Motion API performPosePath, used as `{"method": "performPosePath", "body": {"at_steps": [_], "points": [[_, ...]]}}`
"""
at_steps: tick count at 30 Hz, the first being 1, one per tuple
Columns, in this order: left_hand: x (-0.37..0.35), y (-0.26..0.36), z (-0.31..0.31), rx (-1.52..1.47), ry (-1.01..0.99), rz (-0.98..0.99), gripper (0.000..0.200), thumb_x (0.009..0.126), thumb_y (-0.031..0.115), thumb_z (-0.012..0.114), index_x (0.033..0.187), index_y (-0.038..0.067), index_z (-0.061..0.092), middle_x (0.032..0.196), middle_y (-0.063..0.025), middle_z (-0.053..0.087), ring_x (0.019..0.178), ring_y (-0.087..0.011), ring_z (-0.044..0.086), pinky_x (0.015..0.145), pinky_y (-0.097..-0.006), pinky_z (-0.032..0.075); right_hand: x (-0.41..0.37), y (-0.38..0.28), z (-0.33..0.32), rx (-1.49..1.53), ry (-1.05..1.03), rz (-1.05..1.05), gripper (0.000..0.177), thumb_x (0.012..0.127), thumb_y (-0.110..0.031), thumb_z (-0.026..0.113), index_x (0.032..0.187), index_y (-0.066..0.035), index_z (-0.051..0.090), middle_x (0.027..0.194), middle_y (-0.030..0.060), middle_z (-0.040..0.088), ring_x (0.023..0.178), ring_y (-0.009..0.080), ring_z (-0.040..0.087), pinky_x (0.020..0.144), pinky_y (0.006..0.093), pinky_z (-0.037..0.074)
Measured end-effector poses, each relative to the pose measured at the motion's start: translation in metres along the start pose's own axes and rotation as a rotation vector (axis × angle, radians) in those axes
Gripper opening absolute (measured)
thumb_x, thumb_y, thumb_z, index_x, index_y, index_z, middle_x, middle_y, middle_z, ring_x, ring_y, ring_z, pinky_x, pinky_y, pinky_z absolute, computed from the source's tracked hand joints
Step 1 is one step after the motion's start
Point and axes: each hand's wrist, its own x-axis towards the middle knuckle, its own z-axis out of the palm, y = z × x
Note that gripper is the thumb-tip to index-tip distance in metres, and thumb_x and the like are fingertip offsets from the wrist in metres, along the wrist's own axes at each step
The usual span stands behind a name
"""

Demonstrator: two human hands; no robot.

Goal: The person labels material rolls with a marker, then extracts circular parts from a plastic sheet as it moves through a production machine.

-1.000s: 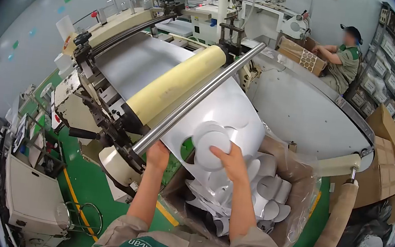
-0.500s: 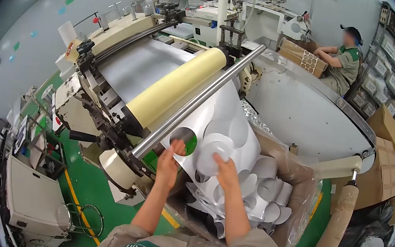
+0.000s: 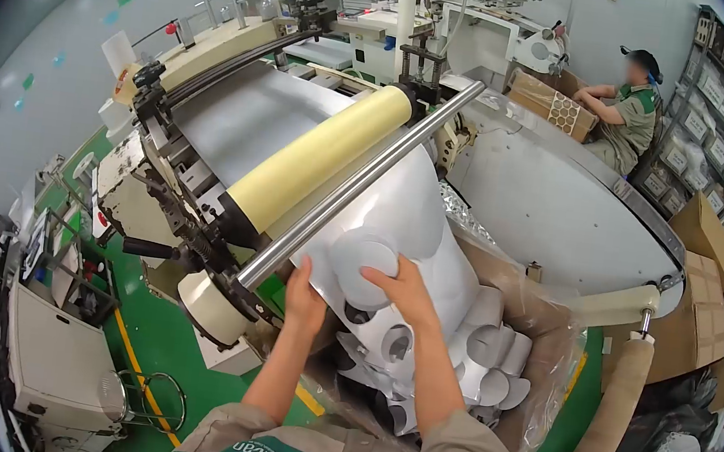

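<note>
A white sheet (image 3: 410, 200) with round holes hangs from below the steel bar (image 3: 367, 181) and the yellow roller (image 3: 321, 158). Over the sheet, my right hand (image 3: 404, 290) holds a round white disc (image 3: 363, 258), thumb on its face and the other fingers hidden or bent at its edge. My left hand (image 3: 306, 296) is at the sheet's left edge, just left of the disc, its fingers partly hidden by the white material. Curled white cut pieces (image 3: 487, 350) lie below in a plastic-lined box (image 3: 529, 409).
A co-worker (image 3: 634, 106) sits at the back right beside a cardboard box (image 3: 549, 104). Shelves (image 3: 708, 133) stand at the right edge. A brown-covered roller (image 3: 609, 419) is at the lower right, and a metal stool (image 3: 146, 398) at the lower left.
My right hand has moved slightly left and up with the disc. My left hand has come to the sheet's edge. The hole showing green floor is now covered or out of sight.
</note>
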Motion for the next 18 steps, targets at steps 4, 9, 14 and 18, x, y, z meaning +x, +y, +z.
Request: {"method": "performPosePath", "body": {"at_steps": [4, 9, 14, 18], "points": [[-0.022, -0.014, 0.007, 0.014, 0.03, -0.039, 0.036, 0.095, 0.027, 0.04, 0.12, 0.002, 0.045, 0.12, -0.0071, 0.052, 0.11, -0.0183, 0.05, 0.095, -0.0345, 0.038, 0.022, 0.023, 0.009, -0.138, -0.081, 0.037, 0.042, 0.077, -0.021, 0.068, 0.106, 0.006, 0.056, 0.097, 0.0103, 0.062, 0.088, 0.0158, 0.058, 0.077, 0.0288, 0.046], [-0.019, -0.007, -0.006, 0.103, -0.032, -0.037, 0.045, 0.095, 0.03, 0.039, 0.127, -0.002, 0.038, 0.129, -0.0139, 0.044, 0.119, -0.022, 0.043, 0.098, -0.0346, 0.036, 0.003, 0.055, 0.004, 0.388, 0.132, 0.081, 0.041, 0.078, -0.02, 0.068, 0.109, 0.005, 0.055, 0.1, 0.0103, 0.061, 0.092, 0.0165, 0.058, 0.08, 0.03, 0.046], [0.002, 0.016, -0.014, 0.062, -0.056, 0.026, 0.048, 0.095, 0.028, 0.039, 0.132, -0.002, 0.031, 0.135, -0.0169, 0.037, 0.126, -0.0259, 0.036, 0.105, -0.0369, 0.028, -0.028, 0.077, -0.044, 0.684, 0.462, 0.063, 0.044, 0.08, -0.015, 0.067, 0.113, 0.006, 0.048, 0.106, 0.0113, 0.057, 0.095, 0.0191, 0.056, 0.083, 0.0299, 0.045], [0.023, 0.027, -0.018, -0.005, -0.07, 0.135, 0.039, 0.094, 0.024, 0.04, 0.126, 0.001, 0.039, 0.129, -0.0117, 0.045, 0.12, -0.0233, 0.042, 0.103, -0.0379, 0.033, -0.028, 0.049, -0.043, 0.401, 0.345, 0.009, 0.041, 0.079, -0.016, 0.067, 0.111, 0.006, 0.052, 0.104, 0.0107, 0.058, 0.095, 0.0177, 0.056, 0.08, 0.0298, 0.046]]}}
